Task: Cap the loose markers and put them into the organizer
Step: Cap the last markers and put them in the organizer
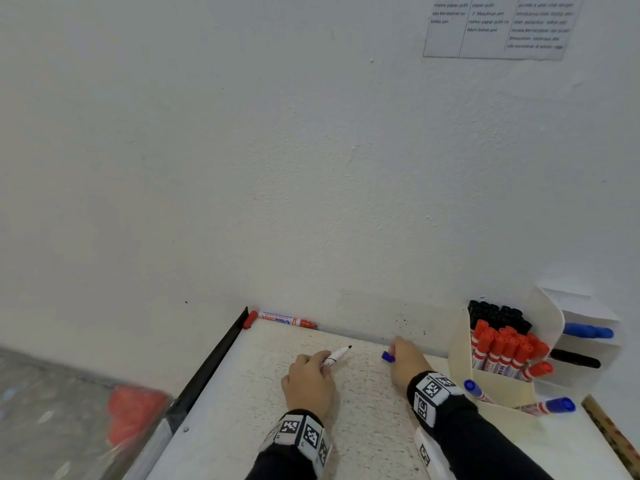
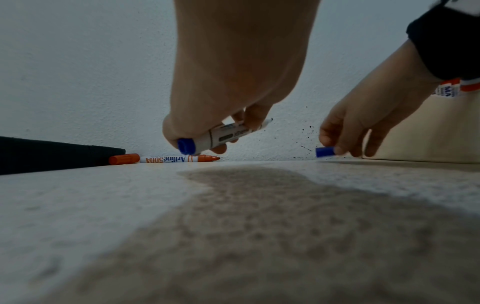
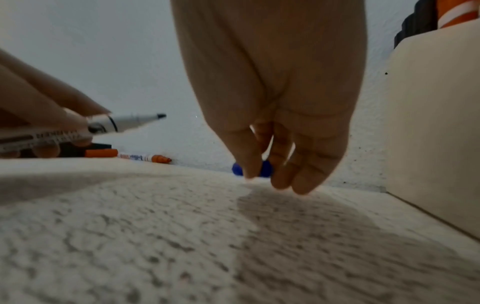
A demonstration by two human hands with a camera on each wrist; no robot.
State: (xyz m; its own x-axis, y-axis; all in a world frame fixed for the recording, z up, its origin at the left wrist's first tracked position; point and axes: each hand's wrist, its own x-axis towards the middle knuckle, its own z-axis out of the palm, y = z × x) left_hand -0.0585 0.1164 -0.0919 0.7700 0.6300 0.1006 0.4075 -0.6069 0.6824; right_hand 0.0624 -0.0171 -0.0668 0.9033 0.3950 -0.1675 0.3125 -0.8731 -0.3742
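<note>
"Artline 500A" on red marker point(image 2: 166, 159)

A plain office or classroom corner. A speckled white desk point(image 1: 363, 427) meets a bare painted wall point(image 1: 277, 150). A cardboard organizer point(image 1: 502, 389) of whiteboard markers stands on the desk, below a taped instruction sheet point(image 1: 498, 26).

On the table point(image 1: 363, 410), the left hand point(image 1: 308, 382) with the uncapped marker point(image 1: 337, 356) lies left of the right hand point(image 1: 408, 362) and cap point(image 1: 388, 357), another marker point(image 1: 284, 319) behind along the wall point(image 1: 311, 168), the organizer point(image 1: 502, 389) at right.
</note>
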